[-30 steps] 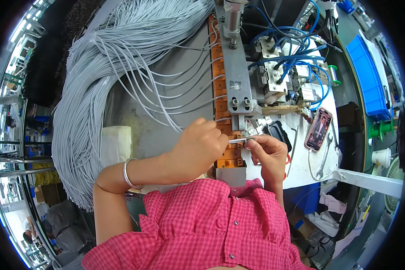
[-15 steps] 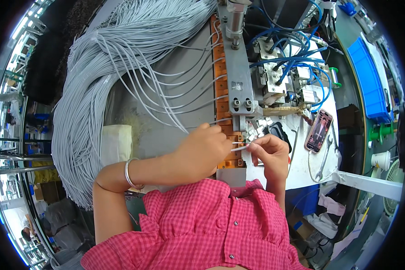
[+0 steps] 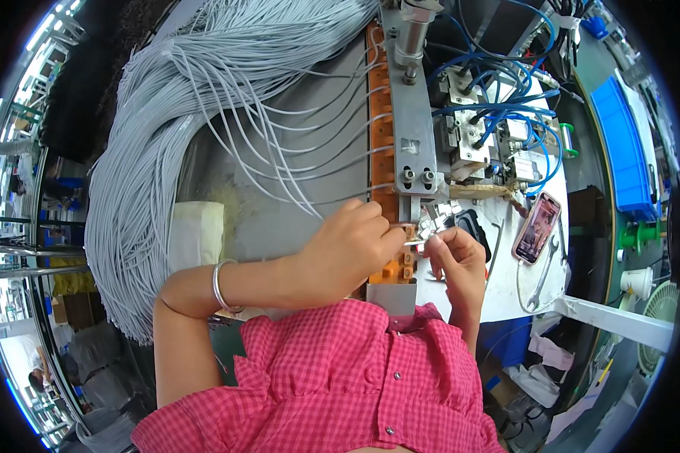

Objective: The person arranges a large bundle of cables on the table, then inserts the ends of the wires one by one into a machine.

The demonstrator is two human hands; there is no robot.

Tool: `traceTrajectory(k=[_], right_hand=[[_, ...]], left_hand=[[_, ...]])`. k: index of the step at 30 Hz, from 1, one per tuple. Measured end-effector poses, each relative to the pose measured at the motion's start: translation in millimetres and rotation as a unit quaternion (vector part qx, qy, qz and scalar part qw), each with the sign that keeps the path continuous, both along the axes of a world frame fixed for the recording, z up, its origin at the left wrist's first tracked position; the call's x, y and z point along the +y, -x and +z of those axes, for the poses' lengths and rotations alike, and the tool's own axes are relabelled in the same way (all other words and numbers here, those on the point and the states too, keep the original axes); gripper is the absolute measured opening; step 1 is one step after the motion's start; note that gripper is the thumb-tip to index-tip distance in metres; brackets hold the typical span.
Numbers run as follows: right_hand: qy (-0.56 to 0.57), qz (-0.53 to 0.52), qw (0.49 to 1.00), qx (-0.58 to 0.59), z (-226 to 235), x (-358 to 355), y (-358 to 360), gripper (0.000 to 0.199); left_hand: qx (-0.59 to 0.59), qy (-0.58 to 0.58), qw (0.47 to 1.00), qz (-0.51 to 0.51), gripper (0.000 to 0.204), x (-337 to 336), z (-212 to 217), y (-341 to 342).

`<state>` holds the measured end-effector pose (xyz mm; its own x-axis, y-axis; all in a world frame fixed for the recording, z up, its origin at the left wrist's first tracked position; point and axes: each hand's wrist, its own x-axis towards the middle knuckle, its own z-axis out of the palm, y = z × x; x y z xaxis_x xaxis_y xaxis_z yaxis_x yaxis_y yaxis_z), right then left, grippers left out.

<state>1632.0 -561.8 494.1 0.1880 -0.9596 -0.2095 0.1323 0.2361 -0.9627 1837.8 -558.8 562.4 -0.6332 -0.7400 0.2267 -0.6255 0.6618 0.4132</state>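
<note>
My left hand (image 3: pixel 364 243), a metal bangle on its wrist, is closed around a thin grey cable (image 3: pixel 301 198) that runs down from the big bundle. A short pale cable end (image 3: pixel 413 243) sticks out past its fingertips. Thumb and forefinger of my right hand (image 3: pixel 459 257) pinch at the tip of that end; the fingers hide the exact contact. Both hands are over the near part of an orange slotted rail (image 3: pixel 383 155), which has small blocks (image 3: pixel 405 264) along its right side. Several other grey cables lead into the rail farther up.
The grey cable bundle (image 3: pixel 140 181) sprawls over the left of the bench. A metal press bar (image 3: pixel 415 113) stands above the rail, with blue-tubed fittings (image 3: pixel 468 128) to its right. A phone (image 3: pixel 537 229), a wrench (image 3: pixel 544 272) and a blue bin (image 3: pixel 623 147) are farther right.
The view has shifted a little, so the rail and press sit farther right. My left fingertips have come closer to my right ones, and less of the cable end shows between them.
</note>
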Motion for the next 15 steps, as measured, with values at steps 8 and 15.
traceTrajectory(k=[8, 15], right_hand=[[-0.065, 0.106, 0.991, -0.039, 16.6, 12.4, 6.7, 0.012], [-0.064, 0.088, 0.994, 0.018, 23.7, 21.7, 11.9, 0.009]], left_hand=[[-0.082, 0.024, 0.995, 0.048, 0.022, 21.1, 17.5, 10.6], [-0.115, 0.007, 0.993, 0.02, 0.01, 32.4, 19.7, 11.5]])
